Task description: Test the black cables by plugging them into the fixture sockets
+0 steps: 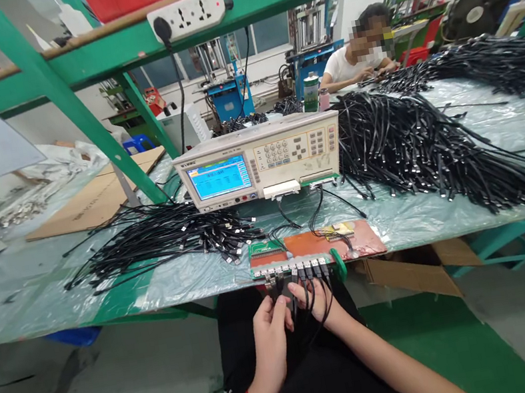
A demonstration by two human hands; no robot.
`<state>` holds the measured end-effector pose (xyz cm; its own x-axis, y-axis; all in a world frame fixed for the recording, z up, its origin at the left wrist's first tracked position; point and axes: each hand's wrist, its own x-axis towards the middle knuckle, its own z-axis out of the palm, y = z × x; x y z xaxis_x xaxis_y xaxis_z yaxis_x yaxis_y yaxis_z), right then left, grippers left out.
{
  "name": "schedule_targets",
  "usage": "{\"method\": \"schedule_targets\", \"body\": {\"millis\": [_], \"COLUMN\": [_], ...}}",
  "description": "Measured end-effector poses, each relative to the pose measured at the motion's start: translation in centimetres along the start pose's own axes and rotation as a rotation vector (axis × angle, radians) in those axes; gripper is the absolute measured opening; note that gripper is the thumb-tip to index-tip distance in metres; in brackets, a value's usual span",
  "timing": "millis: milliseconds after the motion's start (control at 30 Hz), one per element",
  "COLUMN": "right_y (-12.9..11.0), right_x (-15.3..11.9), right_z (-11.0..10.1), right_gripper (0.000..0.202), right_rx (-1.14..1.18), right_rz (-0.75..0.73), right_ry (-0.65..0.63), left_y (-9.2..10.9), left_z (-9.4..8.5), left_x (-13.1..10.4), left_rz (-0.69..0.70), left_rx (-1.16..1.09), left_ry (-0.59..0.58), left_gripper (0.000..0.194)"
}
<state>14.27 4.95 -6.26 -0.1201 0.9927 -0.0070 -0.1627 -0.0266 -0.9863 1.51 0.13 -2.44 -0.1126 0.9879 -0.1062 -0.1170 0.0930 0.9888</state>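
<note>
At the table's front edge lies a test board (332, 244) with a row of sockets (300, 265). Several black USB cables (318, 276) are plugged into its right part and hang down in loops. My left hand (269, 324), a red band on its wrist, is closed with thumb and fingers pinched on a black cable end just below the sockets. My right hand (319, 300) is closed around a black USB cable, its plug (295, 275) close under the row; whether it is seated I cannot tell. Fingers and cables partly hide each other.
Behind the board stands a tester (260, 156) with a lit blue screen. Black cable piles lie left (163, 241) and right (400, 145). A green frame (94, 138) carries a power strip (187, 15). Across the table sits a person (355, 61). Cardboard (412, 271) is below the edge.
</note>
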Motion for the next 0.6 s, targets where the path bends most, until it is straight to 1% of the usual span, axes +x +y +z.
{"method": "schedule_targets", "body": {"millis": [133, 300, 367, 467, 600], "right_y": [-0.4, -0.4, -0.5, -1.1, -1.8], "right_x": [0.3, 0.3, 0.1, -0.5, -1.1], "right_z": [-0.3, 0.2, 0.7, 1.4, 1.6], "right_gripper": [0.045, 0.051, 0.054, 0.054, 0.053], "right_rx": [0.001, 0.047, 0.073, 0.079, 0.006], "right_rz": [0.012, 0.062, 0.062, 0.042, -0.026], "right_ry": [-0.047, -0.058, -0.022, 0.072, 0.192], "left_y": [0.2, 0.4, 0.4, 0.5, 0.3], "left_z": [0.2, 0.0, -0.1, -0.2, -0.2], "left_x": [0.0, 0.1, 0.1, 0.2, 0.3], "left_rz": [-0.010, -0.003, 0.002, 0.003, -0.008], "left_rx": [-0.066, -0.035, -0.036, -0.063, -0.094], "left_ry": [-0.009, -0.030, -0.027, -0.017, -0.001], "left_gripper": [0.028, 0.026, 0.027, 0.026, 0.025]}}
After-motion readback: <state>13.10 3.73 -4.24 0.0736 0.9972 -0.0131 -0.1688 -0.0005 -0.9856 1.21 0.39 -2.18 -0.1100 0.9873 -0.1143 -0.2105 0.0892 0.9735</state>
